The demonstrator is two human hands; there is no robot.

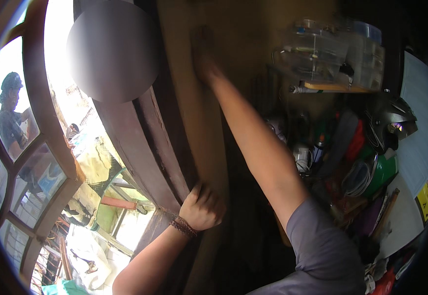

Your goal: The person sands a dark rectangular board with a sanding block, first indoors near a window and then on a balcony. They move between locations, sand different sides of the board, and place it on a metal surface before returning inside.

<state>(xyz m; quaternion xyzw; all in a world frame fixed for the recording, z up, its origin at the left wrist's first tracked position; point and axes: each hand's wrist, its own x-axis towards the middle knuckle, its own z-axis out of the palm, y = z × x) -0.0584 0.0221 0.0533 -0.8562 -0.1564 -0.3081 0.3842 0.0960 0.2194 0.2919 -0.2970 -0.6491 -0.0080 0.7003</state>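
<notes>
My left hand (201, 207), with a dark beaded bracelet (183, 226) on its wrist, presses against the inner edge of a brown wooden frame (130, 142). Its fingers are curled in, and whatever they hold is hidden. My right arm reaches far up and across. At its end my right hand (205, 56) lies in shadow against a tan vertical strip (182, 64) beside the frame. Blur and darkness hide how its fingers are set.
On the left stands a paned window sash (54, 123); a person (12, 113) shows in one pane. A green metal frame (118, 216) and draped cloth (93, 157) lie beyond. On the right, clear plastic drawers (317, 54) sit above a dark helmet (393, 123) and clutter.
</notes>
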